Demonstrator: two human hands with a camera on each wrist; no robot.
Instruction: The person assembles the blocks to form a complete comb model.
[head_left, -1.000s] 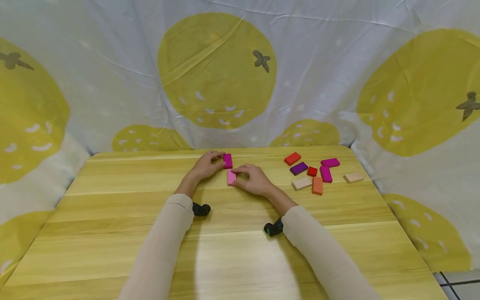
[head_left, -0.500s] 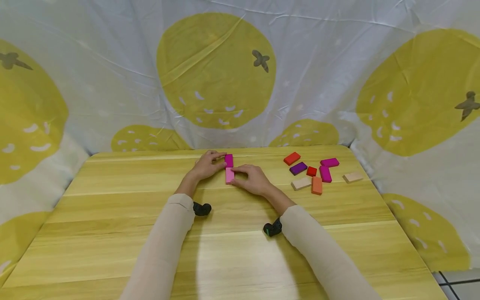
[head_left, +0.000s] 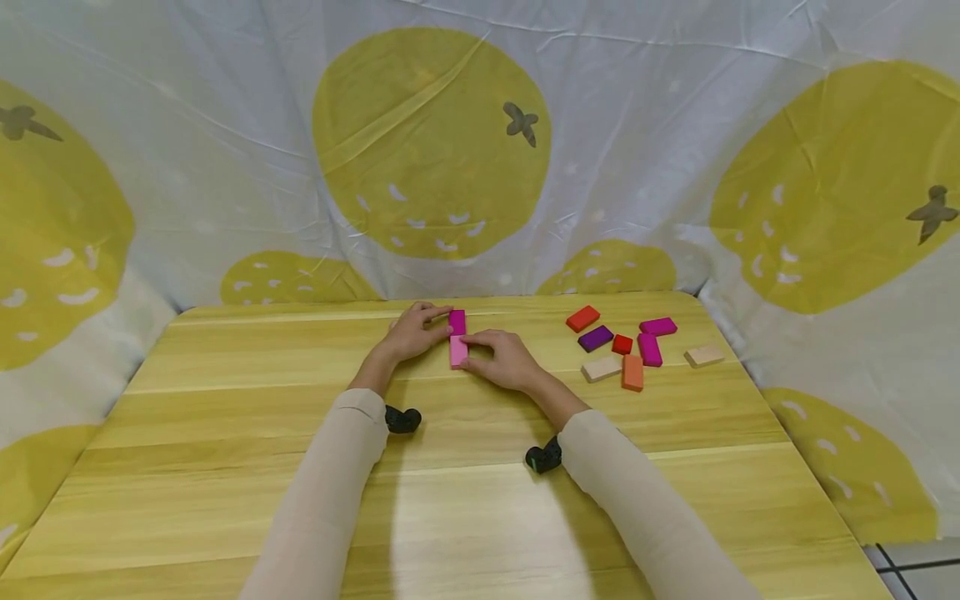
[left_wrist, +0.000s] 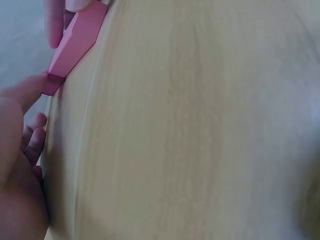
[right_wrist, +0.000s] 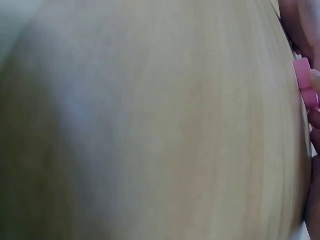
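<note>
On the wooden table a magenta block (head_left: pixel 457 322) and a light pink block (head_left: pixel 458 352) lie end to end in a line, the pink one nearer the person. My left hand (head_left: pixel 413 332) holds the magenta block from its left side, index finger at the far end and thumb near the joint. From the right, my right hand (head_left: pixel 510 360) pinches the pink block between thumb and index finger. The left wrist view shows the pink block (left_wrist: pixel 80 40) at the upper left with fingers at both ends. At the right edge of the right wrist view, the pink block (right_wrist: pixel 303 74) is partly covered by fingers.
Several loose blocks lie to the right: a red block (head_left: pixel 582 318), a purple block (head_left: pixel 596 337), a small red cube (head_left: pixel 622 343), an orange block (head_left: pixel 632 372), magenta blocks (head_left: pixel 650 349) and plain wooden blocks (head_left: pixel 704 356). A patterned curtain (head_left: pixel 600 167) hangs behind the table.
The pink block has slid slightly left and away from the person, closing the gap to the magenta block and lining up with it. Both hands have stayed nearly in place since.
</note>
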